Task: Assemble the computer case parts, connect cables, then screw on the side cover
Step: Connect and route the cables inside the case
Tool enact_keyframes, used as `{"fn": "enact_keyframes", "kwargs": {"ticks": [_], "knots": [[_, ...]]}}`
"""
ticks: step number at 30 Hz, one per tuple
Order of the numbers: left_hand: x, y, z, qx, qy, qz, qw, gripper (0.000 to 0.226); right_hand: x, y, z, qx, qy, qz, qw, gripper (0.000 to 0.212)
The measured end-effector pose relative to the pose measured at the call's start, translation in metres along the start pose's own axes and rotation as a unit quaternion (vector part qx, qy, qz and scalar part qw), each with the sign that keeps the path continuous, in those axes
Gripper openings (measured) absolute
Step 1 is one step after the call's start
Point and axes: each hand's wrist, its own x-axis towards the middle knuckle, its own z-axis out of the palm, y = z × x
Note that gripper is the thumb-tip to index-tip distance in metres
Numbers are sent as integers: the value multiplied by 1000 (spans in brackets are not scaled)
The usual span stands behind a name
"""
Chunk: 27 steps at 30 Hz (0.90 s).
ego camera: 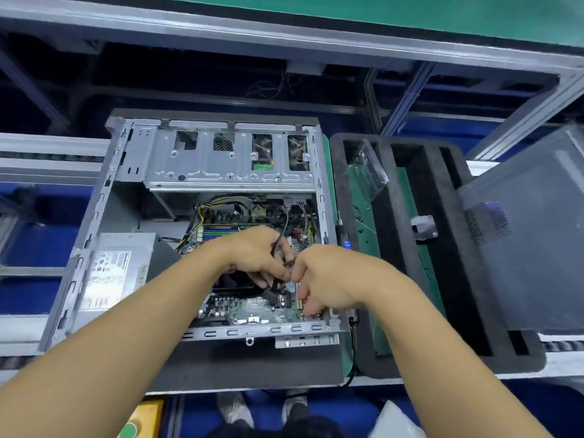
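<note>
Case (100, 203) lying open on its side; over its motherboard (252, 308), left hand (252, 257) pinches a dark cable (288, 263), right hand (328, 279) just beside, fingers curled down, grip unclear. Best to line the cable end up squarely before pressing. Socket hidden under both hands. Side cover (531, 248) lies off, far right

Factory assembly line for electronics. Aluminium extrusion frame (284, 30) overhead, green mat (379, 7) on upper shelf. Conveyor rails (47, 159) run left and right under work. Open computer case (126, 184) lies on grey pallet (252, 368). Slotted black foam tray (442, 248) just beside it, grey side cover (537, 263) at right. Blue floor (38, 248) below.
</note>
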Motion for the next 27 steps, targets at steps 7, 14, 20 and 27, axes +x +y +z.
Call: {"fn": "enact_keyframes", "kwargs": {"ticks": [7, 14, 20, 27], "knots": [[-12, 7, -13, 5, -22, 6, 1000, 40, 18, -8, 1, -50, -53, -17, 997, 39], [-33, 1, -38, 131, -23, -17, 991, 12, 66, -22, 30, -146, -97, -65, 982, 35], [-29, -20, -35, 100, -55, 14, 993, 10, 95, -28, 53, -174, -96, -97, 975, 26], [-24, -33, -37, 26, -34, 69, 997, 10, 90, -26, 54, -210, -36, -132, 968, 25]]}}
